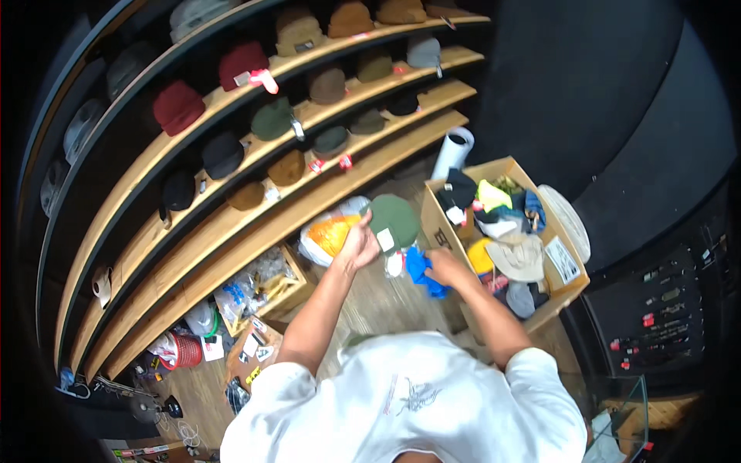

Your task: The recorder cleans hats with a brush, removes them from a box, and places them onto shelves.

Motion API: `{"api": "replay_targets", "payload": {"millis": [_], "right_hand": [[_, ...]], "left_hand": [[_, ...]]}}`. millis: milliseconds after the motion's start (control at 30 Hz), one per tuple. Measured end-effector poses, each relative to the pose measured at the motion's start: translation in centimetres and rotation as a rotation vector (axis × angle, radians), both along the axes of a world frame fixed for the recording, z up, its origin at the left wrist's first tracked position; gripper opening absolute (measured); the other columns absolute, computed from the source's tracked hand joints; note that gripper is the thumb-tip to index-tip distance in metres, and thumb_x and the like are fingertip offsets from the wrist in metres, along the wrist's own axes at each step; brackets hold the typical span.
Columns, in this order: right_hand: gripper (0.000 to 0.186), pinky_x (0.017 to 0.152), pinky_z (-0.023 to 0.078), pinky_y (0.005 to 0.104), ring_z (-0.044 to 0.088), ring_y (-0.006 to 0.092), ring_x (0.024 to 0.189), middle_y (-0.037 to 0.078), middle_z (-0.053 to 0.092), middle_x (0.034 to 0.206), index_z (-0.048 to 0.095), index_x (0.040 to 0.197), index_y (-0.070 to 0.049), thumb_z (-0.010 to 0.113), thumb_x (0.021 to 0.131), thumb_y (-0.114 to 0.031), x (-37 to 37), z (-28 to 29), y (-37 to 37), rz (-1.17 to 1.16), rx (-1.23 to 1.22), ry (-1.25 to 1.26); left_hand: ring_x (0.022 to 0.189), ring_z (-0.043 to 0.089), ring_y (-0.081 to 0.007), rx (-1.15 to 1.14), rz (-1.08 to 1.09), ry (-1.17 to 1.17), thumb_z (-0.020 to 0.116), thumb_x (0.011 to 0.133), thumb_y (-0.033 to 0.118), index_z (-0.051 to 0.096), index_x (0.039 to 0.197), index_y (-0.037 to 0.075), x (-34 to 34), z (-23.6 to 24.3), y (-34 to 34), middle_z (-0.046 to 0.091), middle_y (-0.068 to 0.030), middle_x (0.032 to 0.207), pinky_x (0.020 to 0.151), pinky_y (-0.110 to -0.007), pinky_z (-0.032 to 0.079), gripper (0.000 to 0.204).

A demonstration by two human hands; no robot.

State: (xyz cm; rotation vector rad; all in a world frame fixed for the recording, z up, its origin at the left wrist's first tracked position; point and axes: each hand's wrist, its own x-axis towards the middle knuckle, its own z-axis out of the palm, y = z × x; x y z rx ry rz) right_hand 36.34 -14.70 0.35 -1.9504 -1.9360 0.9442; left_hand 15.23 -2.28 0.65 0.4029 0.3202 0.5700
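In front of me, my left hand [360,243] grips the left edge of a round dark green hat [397,218], its fingers partly hidden behind it. A white label sits on the hat's lower left, and a red and white tag [395,264] hangs below. My right hand [449,270] is closed on a crumpled bright blue cloth [423,272] just under the hat. To the right of that hand stands an open cardboard box [434,210] holding several caps and hats, among them a beige cap [519,258], a yellow one and a black one.
Curved wooden shelves [386,163] with rows of beanies and caps rise ahead and left. Below them are a plastic bag with orange contents [330,231], a wooden crate [297,282] and a red basket [185,351]. A white roll [454,150] stands behind the box.
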Motion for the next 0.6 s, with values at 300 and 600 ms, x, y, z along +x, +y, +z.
{"api": "replay_targets", "payload": {"millis": [300, 600], "right_hand": [[0.037, 0.086, 0.047, 0.0344, 0.057, 0.0234, 0.096, 0.014, 0.057, 0.109, 0.050, 0.119, 0.001, 0.064, 0.095, -0.023, -10.1, 19.5, 1.5, -0.821, 1.510, 0.515], [0.049, 0.098, 0.046, 0.0444, 0.059, 0.0380, 0.111, 0.024, 0.060, 0.122, 0.059, 0.125, -0.005, 0.068, 0.081, -0.023, -18.8, -0.4, 2.9, -0.131, 0.227, -0.162]], "left_hand": [[0.129, 0.050, -0.0313, 0.042, 0.120, 0.073, 0.031, 0.104, 0.041, 0.038, 0.143, 0.005, -11.8, -0.3, -0.8, 0.049, -0.0156, 0.142, 0.110, -0.047, 0.039, 0.053], [0.132, 0.047, -0.0321, 0.049, 0.187, 0.046, 0.036, 0.102, 0.044, 0.036, 0.145, 0.007, -25.2, 1.2, -2.6, 0.047, -0.0142, 0.144, 0.110, -0.050, 0.037, 0.057]]}}
